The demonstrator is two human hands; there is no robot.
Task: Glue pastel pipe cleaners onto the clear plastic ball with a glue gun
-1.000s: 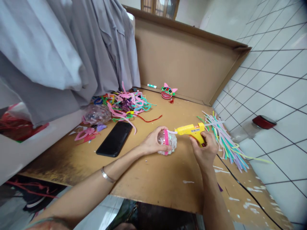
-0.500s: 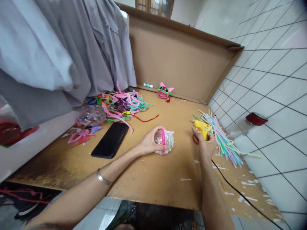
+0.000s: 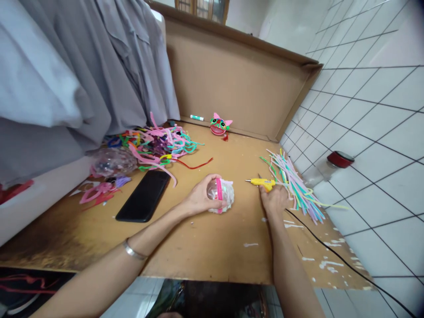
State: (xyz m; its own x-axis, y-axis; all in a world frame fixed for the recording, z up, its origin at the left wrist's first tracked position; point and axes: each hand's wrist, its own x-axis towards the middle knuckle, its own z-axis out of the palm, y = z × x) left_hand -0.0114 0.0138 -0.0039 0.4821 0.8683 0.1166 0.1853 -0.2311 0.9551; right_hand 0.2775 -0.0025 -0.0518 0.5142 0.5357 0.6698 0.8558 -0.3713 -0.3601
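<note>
My left hand [image 3: 203, 194] is wrapped around a small clear plastic ball [image 3: 213, 191]. A bright pink band circles its middle, and whitish fuzzy strips cover its right side. To the right, my right hand [image 3: 274, 201] grips the handle of a yellow hot glue gun [image 3: 263, 182], its nozzle pointing left toward the ball but well apart from it. A black cord [image 3: 326, 249] runs from near that hand to the lower right. Beside the gun lies a pair of scissors, mostly hidden behind the gun and the hand.
Pastel pipe cleaners [image 3: 298, 185] lie in a bundle by the tiled wall. Tangled pipe cleaners [image 3: 165, 141], a crumpled clear plastic piece [image 3: 114, 162] and a black phone [image 3: 143, 196] occupy the left. At the back are a pink-eared figure [image 3: 218, 125], a glue stick [image 3: 196, 118] and a cardboard panel [image 3: 238, 75].
My right hand has turned the glue gun, so it now lies flatter and lower, nozzle pointing left. My left hand still holds the ball. The whole view has shifted slightly.
</note>
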